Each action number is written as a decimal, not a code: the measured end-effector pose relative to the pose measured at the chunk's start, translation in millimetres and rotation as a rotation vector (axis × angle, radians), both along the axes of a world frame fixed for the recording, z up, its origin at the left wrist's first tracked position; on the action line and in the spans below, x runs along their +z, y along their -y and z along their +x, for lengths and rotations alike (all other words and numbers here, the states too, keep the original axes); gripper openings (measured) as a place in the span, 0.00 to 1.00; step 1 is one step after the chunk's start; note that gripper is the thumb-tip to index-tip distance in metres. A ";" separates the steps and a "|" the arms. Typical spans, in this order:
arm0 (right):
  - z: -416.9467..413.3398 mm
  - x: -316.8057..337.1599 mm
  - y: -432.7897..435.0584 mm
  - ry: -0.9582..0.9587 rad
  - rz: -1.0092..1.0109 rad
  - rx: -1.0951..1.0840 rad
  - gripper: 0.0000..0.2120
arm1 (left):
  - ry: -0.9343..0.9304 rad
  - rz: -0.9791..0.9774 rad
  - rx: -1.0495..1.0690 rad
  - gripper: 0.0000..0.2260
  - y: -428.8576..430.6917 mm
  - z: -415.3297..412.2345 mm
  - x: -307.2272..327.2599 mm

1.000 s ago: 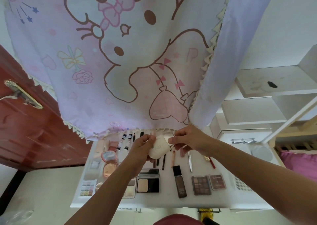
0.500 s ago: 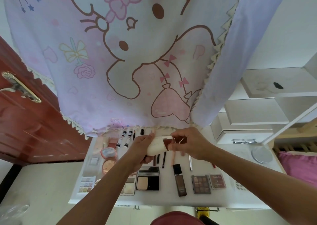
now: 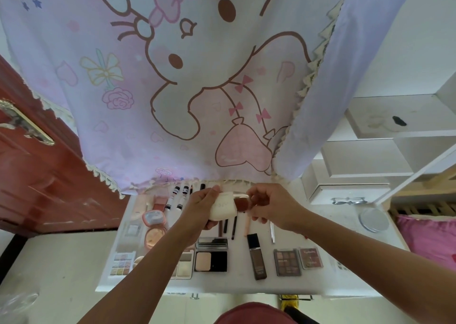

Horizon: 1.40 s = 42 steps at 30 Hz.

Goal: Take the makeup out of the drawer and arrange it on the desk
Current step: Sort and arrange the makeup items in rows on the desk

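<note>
Left hand (image 3: 201, 210) grips the cream pouch (image 3: 223, 210) over the far middle of the desk (image 3: 345, 281). Right hand (image 3: 271, 207) pinches a reddish-brown piece (image 3: 241, 204) at its mouth. Best to steady the pouch, draw straight out, then set it in line with the rows below.

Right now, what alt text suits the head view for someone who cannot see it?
Two hands work above a white desk: the left hand grips a small white case while the right hand pinches a reddish-brown item at its end. Palettes, compacts, a foundation bottle and pencils lie in rows below, under a pink cartoon curtain.
</note>
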State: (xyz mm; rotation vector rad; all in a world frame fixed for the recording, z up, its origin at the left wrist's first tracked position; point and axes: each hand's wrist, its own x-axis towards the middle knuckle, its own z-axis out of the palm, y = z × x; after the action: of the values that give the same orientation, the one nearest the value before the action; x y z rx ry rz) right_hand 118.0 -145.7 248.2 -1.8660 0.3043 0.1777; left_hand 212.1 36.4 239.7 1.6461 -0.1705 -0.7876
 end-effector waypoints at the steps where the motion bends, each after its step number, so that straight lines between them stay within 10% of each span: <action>1: -0.3 -0.5 -1.1 0.013 -0.043 -0.002 0.09 | -0.006 0.000 -0.009 0.17 0.9 -0.4 -0.2; 42: -7.4 7.3 -3.2 -0.181 0.465 -0.157 0.12 | 0.036 0.018 0.006 0.15 7.2 -4.6 -4.1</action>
State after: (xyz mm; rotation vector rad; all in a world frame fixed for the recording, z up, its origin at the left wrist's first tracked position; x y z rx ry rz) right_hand 110.6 -142.4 255.6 -1.3623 0.4885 0.2848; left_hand 207.5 29.2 235.6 1.6779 -0.1846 -0.7574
